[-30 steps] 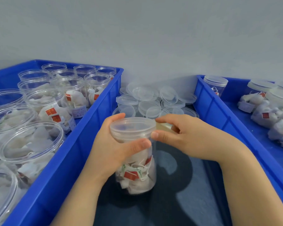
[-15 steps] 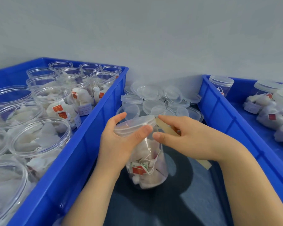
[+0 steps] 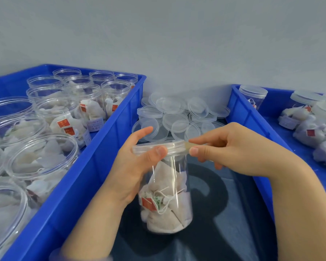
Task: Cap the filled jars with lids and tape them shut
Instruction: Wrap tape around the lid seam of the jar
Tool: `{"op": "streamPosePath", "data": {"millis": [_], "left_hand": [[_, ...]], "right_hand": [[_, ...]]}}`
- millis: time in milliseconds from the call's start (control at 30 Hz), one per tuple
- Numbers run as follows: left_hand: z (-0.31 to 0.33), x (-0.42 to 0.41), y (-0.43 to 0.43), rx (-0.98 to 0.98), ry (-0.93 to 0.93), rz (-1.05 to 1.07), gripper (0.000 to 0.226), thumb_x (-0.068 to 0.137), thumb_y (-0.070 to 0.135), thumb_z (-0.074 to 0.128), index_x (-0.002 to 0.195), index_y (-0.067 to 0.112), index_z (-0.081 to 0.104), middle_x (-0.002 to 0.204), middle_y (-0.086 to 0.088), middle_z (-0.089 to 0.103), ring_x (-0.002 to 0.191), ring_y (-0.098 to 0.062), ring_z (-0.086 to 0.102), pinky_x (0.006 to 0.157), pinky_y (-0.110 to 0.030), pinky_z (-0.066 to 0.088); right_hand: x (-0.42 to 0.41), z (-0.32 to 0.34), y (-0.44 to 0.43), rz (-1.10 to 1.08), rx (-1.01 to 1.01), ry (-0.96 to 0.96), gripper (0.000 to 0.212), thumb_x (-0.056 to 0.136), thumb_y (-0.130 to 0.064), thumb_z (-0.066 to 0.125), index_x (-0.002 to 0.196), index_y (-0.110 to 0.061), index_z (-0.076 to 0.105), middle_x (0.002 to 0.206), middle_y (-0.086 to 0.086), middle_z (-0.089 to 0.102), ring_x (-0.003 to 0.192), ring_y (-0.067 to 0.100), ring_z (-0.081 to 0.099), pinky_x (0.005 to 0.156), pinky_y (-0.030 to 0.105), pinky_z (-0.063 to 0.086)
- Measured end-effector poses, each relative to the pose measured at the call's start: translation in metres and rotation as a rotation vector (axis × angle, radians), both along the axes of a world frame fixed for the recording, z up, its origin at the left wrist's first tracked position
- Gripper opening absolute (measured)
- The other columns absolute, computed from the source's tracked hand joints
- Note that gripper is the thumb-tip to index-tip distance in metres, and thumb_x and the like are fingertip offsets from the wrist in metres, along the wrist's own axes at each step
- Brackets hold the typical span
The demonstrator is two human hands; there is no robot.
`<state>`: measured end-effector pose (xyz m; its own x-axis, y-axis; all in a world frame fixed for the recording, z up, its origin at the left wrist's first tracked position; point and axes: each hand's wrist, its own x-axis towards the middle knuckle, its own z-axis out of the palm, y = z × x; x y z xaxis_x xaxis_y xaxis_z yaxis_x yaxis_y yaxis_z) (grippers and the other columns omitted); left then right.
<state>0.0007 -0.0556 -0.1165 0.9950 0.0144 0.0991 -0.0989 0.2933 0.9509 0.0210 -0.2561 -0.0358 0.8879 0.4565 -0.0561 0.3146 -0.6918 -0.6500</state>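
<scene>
The clear plastic jar filled with white tea bags is now being held higher and more upright than a second ago, when it was being tilted, and its clear round lid is now being seen edge-on. A short length of tan tape is being drawn taut off the lid's right edge, where earlier it was lying close against the rim; from this it is judged that capping is done and the taping of this jar is being carried out.

The jar is being held near the middle of the scene, above the dark table, between the blue plastic crate of open filled jars on the left and the blue plastic crate of capped jars on the right. The pile of loose clear lids is lying beyond it.

The left hand is being wrapped around the jar's neck, its thumb being pressed on the lid's rim. The right hand is being closed in a narrow pinch, the tape being gripped between thumb and forefinger just beside the lid.
</scene>
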Motion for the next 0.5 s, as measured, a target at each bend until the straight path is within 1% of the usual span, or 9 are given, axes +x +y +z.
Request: {"op": "streamPosePath", "data": {"millis": [33, 67, 100, 167, 233, 300, 333, 433, 500], "left_hand": [[0.0004, -0.0003, 0.0008, -0.005, -0.002, -0.005, 0.107, 0.022, 0.060, 0.090, 0.118, 0.026, 0.058, 0.094, -0.007, 0.074, 0.086, -0.024, 0.072, 0.066, -0.026, 0.056], [0.0008, -0.0009, 0.0017, -0.004, -0.004, -0.010, 0.107, 0.023, 0.060, 0.090, 0.119, 0.025, 0.058, 0.096, -0.007, 0.074, 0.087, -0.024, 0.071, 0.067, -0.026, 0.056], [0.0012, -0.0015, 0.0023, 0.002, -0.006, -0.016, 0.107, 0.023, 0.060, 0.090, 0.119, 0.025, 0.058, 0.098, -0.009, 0.073, 0.090, -0.025, 0.071, 0.069, -0.028, 0.057], [0.0007, -0.0025, 0.0027, 0.029, -0.008, -0.026, 0.108, 0.024, 0.062, 0.089, 0.121, 0.024, 0.058, 0.103, -0.011, 0.071, 0.095, -0.027, 0.070, 0.075, -0.032, 0.058], [-0.0008, -0.0026, 0.0027, 0.052, -0.012, -0.039, 0.110, 0.025, 0.063, 0.089, 0.122, 0.022, 0.057, 0.104, -0.011, 0.071, 0.097, -0.027, 0.069, 0.079, -0.034, 0.058], [-0.0013, -0.0026, 0.0025, 0.070, -0.014, -0.060, 0.112, 0.026, 0.064, 0.088, 0.123, 0.019, 0.055, 0.104, -0.010, 0.072, 0.098, -0.026, 0.069, 0.081, -0.036, 0.057], [-0.0014, -0.0027, 0.0024, 0.079, -0.014, -0.066, 0.113, 0.025, 0.065, 0.088, 0.123, 0.018, 0.054, 0.106, -0.009, 0.072, 0.099, -0.026, 0.069, 0.081, -0.036, 0.057], [-0.0013, -0.0035, 0.0026, 0.086, -0.014, -0.065, 0.115, 0.024, 0.066, 0.087, 0.121, 0.014, 0.056, 0.111, -0.011, 0.070, 0.101, -0.026, 0.068, 0.084, -0.035, 0.056], [-0.0011, -0.0042, 0.0028, 0.068, -0.020, -0.078, 0.115, 0.023, 0.064, 0.089, 0.120, 0.011, 0.057, 0.113, -0.013, 0.068, 0.103, -0.027, 0.067, 0.085, -0.034, 0.056]], "right_hand": [[-0.0007, 0.0004, 0.0015, 0.002, -0.001, -0.001, 0.055, 0.046, -0.080, 0.045, 0.092, -0.058, 0.066, 0.079, 0.000, 0.070, 0.054, 0.002, 0.056, 0.064, 0.027, 0.052], [-0.0009, 0.0006, 0.0024, -0.001, -0.001, -0.003, 0.057, 0.045, -0.081, 0.045, 0.092, -0.057, 0.067, 0.079, -0.001, 0.070, 0.054, -0.001, 0.054, 0.065, 0.028, 0.052], [-0.0008, 0.0008, 0.0027, -0.012, -0.002, -0.006, 0.063, 0.043, -0.081, 0.045, 0.095, -0.054, 0.068, 0.076, -0.007, 0.070, 0.054, -0.006, 0.054, 0.061, 0.024, 0.051], [-0.0003, 0.0005, 0.0023, -0.034, -0.020, -0.006, 0.072, 0.040, -0.081, 0.045, 0.099, -0.048, 0.069, 0.070, -0.019, 0.067, 0.056, -0.015, 0.054, 0.060, 0.015, 0.041], [-0.0006, 0.0005, 0.0027, -0.043, -0.044, 0.007, 0.067, 0.038, -0.081, 0.045, 0.093, -0.050, 0.068, 0.073, -0.019, 0.067, 0.057, -0.017, 0.053, 0.061, 0.013, 0.038], [-0.0013, 0.0012, 0.0033, -0.045, -0.055, 0.016, 0.059, 0.037, -0.082, 0.045, 0.084, -0.052, 0.065, 0.076, -0.015, 0.068, 0.057, -0.015, 0.054, 0.061, 0.015, 0.039], [-0.0010, 0.0012, 0.0028, -0.041, -0.057, 0.016, 0.058, 0.038, -0.083, 0.044, 0.082, -0.052, 0.065, 0.077, -0.013, 0.069, 0.056, -0.013, 0.055, 0.060, 0.015, 0.040], [-0.0004, -0.0001, 0.0026, -0.012, -0.028, 0.029, 0.059, 0.042, -0.082, 0.045, 0.087, -0.052, 0.067, 0.078, 0.001, 0.069, 0.053, 0.000, 0.055, 0.055, 0.019, 0.048], [0.0000, -0.0014, 0.0018, -0.004, -0.003, 0.033, 0.060, 0.042, -0.083, 0.047, 0.091, -0.054, 0.066, 0.078, 0.001, 0.069, 0.053, 0.003, 0.057, 0.055, 0.020, 0.048]]}}
